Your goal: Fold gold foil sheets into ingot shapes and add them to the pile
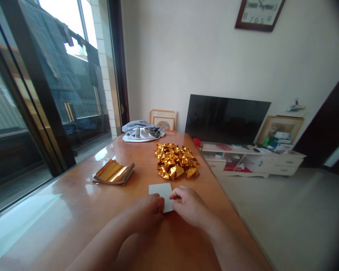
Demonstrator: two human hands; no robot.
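Observation:
A small pale sheet of paper point(160, 189) lies on the wooden table in front of me. My left hand point(150, 207) is closed, its curled fingers at the sheet's lower left edge. At the right edge, my right hand point(188, 203) has thumb and forefinger pinched together on the paper. Just beyond the sheet sits a pile of folded gold foil pieces point(176, 160). To the left is a stack of flat gold foil sheets point(113, 172), slightly curled at the edges.
The glossy table point(141, 244) has its right edge close by my right forearm. A bundle of grey and white cloth point(142, 131) rests at its far end. Beyond stand a television point(226, 119) and a low white cabinet point(279, 162). Glass doors point(5, 113) run along the left.

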